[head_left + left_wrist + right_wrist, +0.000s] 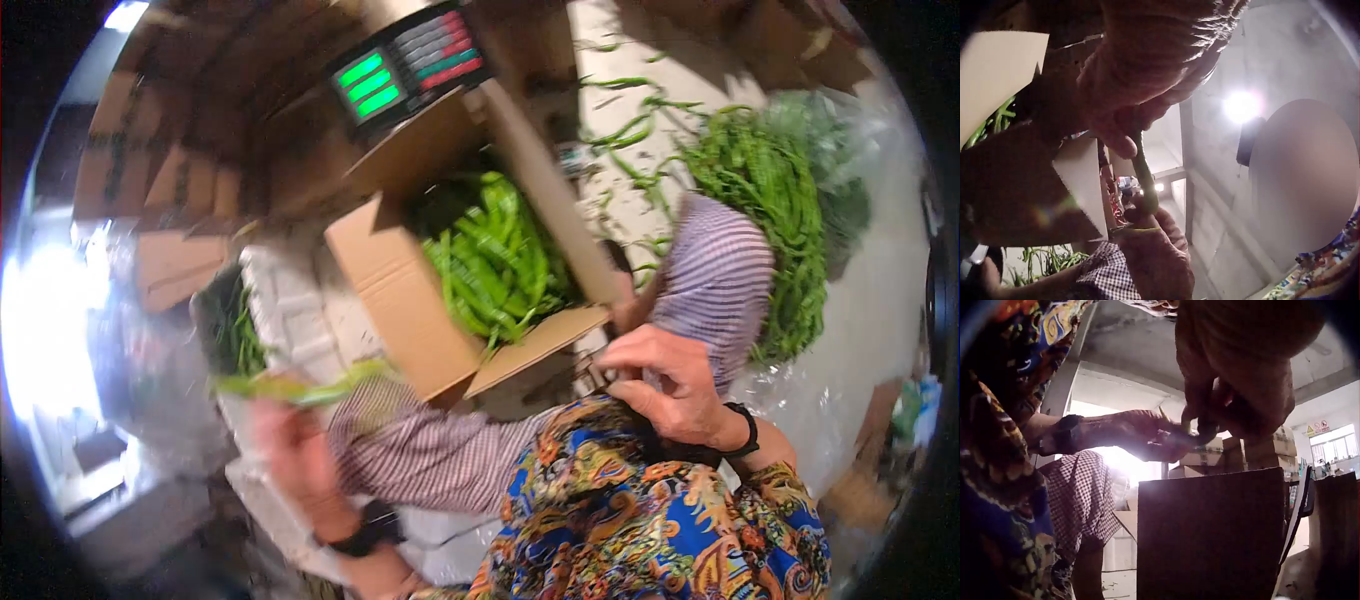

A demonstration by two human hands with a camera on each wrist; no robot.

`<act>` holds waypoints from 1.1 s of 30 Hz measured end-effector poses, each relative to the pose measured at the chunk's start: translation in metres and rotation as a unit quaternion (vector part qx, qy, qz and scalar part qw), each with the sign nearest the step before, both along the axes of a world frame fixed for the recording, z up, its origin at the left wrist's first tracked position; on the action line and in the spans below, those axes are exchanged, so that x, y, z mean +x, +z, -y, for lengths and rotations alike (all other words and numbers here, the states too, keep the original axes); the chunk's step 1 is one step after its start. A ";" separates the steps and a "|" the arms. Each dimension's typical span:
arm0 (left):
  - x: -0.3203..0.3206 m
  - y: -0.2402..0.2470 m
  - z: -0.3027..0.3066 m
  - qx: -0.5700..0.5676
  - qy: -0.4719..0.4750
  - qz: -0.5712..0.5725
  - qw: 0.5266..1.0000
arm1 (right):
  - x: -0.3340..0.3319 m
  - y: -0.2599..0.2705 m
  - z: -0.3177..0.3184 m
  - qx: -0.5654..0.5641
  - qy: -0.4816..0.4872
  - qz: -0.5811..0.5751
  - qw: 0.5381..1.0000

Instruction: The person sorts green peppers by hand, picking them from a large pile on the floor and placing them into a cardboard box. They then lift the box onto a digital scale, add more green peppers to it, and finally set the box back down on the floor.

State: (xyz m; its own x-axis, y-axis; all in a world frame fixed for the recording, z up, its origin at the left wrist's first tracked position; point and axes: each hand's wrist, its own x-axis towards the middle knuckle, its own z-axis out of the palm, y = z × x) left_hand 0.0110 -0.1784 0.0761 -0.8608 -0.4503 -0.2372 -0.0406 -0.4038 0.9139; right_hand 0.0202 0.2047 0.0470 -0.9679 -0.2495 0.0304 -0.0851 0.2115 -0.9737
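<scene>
Green and slender, the long chilli pepper (pixel 1145 178) is pinched at one end between our left hand's (pixel 1163 69) thumb and finger, closed to about its thickness. In the left wrist view our right hand (pixel 668 385) has curled fingers at its other end; the head view shows our hands apart (blur hides the left's exact contact), so we cannot tell how firmly the right grips. There the pepper lies across our left fingers, left of the cardboard box (pixel 405 300), while our right hand is near the box's near right corner. For handling it well, we would judge a light fingertip pinch best, enough to stop it rolling but not enough to bruise the skin. We should support both ends before turning it, avoid bending its middle, and let one hand go only once the other is secure. We'd also work clear of the box's raised flaps, which could snag a knuckle, and lower any pepper gently beside the loose green chillies (pixel 490 265) inside the box rather than drop it.
</scene>
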 end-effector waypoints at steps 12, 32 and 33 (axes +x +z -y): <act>0.000 0.011 0.007 0.041 -0.103 -0.015 0.994 | 0.095 -0.105 -0.190 -0.265 -0.288 0.401 0.828; -0.014 0.017 -0.219 -0.114 -0.247 0.204 0.940 | 0.036 -0.296 -0.200 0.438 -0.411 0.262 0.756; -0.013 0.014 -0.223 -0.102 -0.241 0.220 0.940 | 0.032 -0.305 -0.201 0.450 -0.420 0.260 0.744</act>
State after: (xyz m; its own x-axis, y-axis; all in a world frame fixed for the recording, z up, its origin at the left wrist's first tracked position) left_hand -0.0021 0.0442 0.0902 -0.8156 -0.1077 -0.5685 -0.5656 -0.0588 0.8226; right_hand 0.0523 0.4054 -0.2578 -0.6157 0.7579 -0.2156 0.7844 0.5633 -0.2596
